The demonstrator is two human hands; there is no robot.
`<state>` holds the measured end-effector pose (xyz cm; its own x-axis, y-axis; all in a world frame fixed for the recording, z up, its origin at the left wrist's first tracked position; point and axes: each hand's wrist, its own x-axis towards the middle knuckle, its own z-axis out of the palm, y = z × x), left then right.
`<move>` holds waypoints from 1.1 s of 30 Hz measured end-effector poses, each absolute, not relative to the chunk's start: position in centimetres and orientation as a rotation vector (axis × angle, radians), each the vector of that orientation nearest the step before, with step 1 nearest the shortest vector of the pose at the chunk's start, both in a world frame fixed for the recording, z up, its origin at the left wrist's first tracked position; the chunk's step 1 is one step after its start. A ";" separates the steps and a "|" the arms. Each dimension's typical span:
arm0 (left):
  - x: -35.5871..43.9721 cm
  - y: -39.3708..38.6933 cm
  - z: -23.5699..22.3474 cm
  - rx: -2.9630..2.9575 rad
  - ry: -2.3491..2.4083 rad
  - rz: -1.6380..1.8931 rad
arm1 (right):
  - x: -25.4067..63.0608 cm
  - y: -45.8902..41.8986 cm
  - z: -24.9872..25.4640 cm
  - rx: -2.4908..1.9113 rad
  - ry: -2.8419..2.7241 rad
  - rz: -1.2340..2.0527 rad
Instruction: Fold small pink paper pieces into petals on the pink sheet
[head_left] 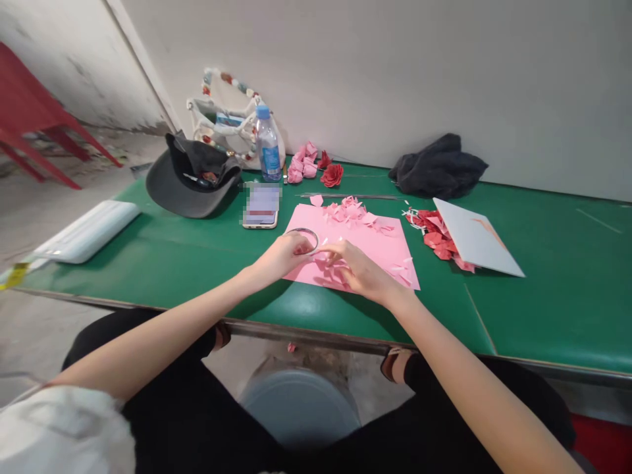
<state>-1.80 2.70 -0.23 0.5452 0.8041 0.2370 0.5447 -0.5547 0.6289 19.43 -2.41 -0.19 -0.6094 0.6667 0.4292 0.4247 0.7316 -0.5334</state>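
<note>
While the left hand [279, 257] curls closed around a thin, dark, wire-like ring [302, 230], the right hand [363, 271] brings its fingertips [330, 247] together just beside that ring, though whether they pinch a scrap cannot be told. Both hands rest over a flat rectangular sheet of pink paper [388, 253] on a green-topped table [557, 296], the sheet apparently laid there as a surface to work on. Beyond the sheet lies a heap of small cut pink paper scraps [348, 210], with pink paper flowers [302, 162] and a red paper rose [332, 174] further back. Right of the sheet, loose red paper pieces [434, 240] sit partly under a white card [474, 237]; left of it lie a smartphone [260, 207] and a black cap [192, 178].
</note>
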 end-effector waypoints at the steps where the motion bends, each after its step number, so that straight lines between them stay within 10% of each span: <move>1: -1.8 2.7 -0.4 2.325 1.080 0.698 | 19.5 -2.3 -0.4 -0.817 -2.328 0.484; 33: 1.0 -1.7 0.0 1.170 0.753 0.875 | 17.5 -4.1 2.5 -1.011 -1.012 1.295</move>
<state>0.96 -1.68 -0.04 0.4705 0.8810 -0.0507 -0.1810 0.1526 0.9716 17.53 -4.06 2.51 0.0198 0.9997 0.0157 -0.2573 0.0203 -0.9661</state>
